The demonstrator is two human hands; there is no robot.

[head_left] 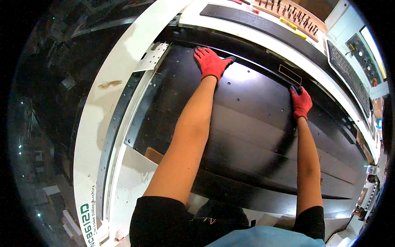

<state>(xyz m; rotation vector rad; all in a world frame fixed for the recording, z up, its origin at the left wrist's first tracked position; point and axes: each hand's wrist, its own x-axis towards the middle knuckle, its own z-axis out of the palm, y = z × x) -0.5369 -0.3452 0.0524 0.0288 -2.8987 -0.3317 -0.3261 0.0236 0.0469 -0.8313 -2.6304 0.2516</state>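
A dark, glossy wood-grain panel [255,123] with small drilled holes lies flat in front of me, more boards showing along its near side. My left hand [210,64], in a red glove with dark fingertips, rests on the panel's far left part. Its fingers are spread and the thumb points right. Farther right, my right hand [301,103] wears a matching glove and is closed at the panel's far edge. Its thumb shows on the near side, while most of the fingers are hidden. Both arms are stretched forward.
A white machine frame [98,103] curves along the left, with a perforated metal plate [154,57] beside the panel. Beyond lie a narrow black board [255,24], a wooden rack of bits [290,16], yellow-handled tools [293,25] and a keyboard [347,72].
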